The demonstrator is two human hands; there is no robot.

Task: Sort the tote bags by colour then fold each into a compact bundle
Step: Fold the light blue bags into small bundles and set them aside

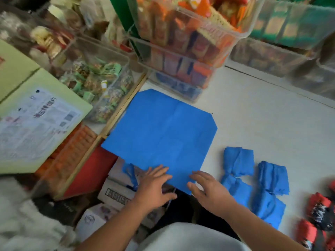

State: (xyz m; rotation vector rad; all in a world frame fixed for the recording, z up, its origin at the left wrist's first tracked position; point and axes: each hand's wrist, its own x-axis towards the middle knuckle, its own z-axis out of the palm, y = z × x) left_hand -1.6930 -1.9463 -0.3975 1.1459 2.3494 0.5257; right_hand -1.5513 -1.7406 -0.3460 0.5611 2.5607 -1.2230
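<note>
A blue tote bag [163,131] lies spread flat on the white table [262,109], its near edge hanging over the table's front. My left hand [154,187] lies with spread fingers on the bag's near edge. My right hand [208,189] hovers or rests, fingers straight, at the bag's near right corner. A blue handle [130,173] dangles off the edge left of my left hand. To the right lie two folded blue bundles [237,171] [270,189]. Red and black folded bundles [319,211] sit at the far right edge.
Clear plastic bins of packaged snacks [181,42] [96,77] stand along the table's back and left. A pale green carton [36,115] with a printed label sits at the left. Small boxes [116,192] lie below the table's front edge.
</note>
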